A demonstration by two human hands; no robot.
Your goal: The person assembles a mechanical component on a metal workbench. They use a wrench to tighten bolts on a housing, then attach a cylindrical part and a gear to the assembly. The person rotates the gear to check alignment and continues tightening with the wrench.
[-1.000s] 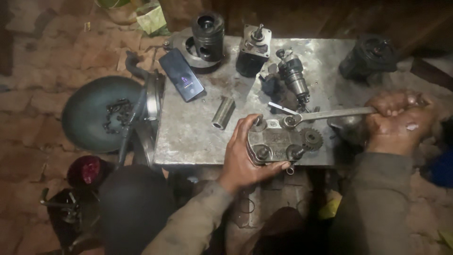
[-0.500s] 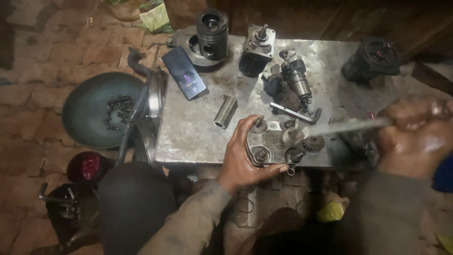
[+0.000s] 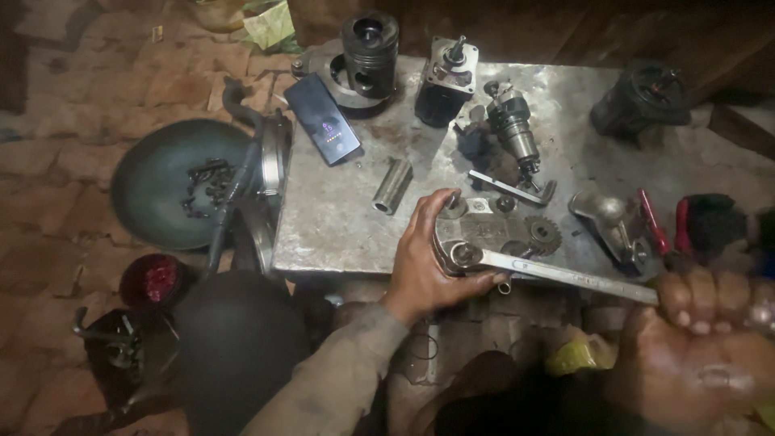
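Wrench (image 3: 565,274), long flat steel, lies at the bench's near edge, its ring end set on a fitting of the metal pump housing (image 3: 476,242) and its handle running out to the right. Right hand (image 3: 710,355) is closed around the handle end, fingers curled over it, low right of view and blurred. Left hand (image 3: 432,258) presses down on the housing, fingers spread over its left side and thumb under the near edge, gripping it against the bench (image 3: 347,226).

Bench is a scuffed grey metal plate. On it just behind the housing: small gear (image 3: 542,234), a couple of washers or small round parts, and an L-shaped key (image 3: 513,188). Further back: short steel sleeve (image 3: 392,186) lying on its side, dark phone (image 3: 321,119) with lit screen near the left corner, piston (image 3: 370,42) standing upright on a round flange, black square pump body (image 3: 442,81) with shaft up, and a cylindrical injector-like part (image 3: 512,129) tilted. Far right corner has a black round unit (image 3: 642,98). Right of the gear sits a curved cast metal piece (image 3: 607,218), with red-handled pliers (image 3: 652,222) just beside it.

On the brick floor left of the bench: dark round pan (image 3: 153,202) holding small black bolts, and a red-topped round object (image 3: 153,281) nearer the person. Sleeves are dark and dirty.
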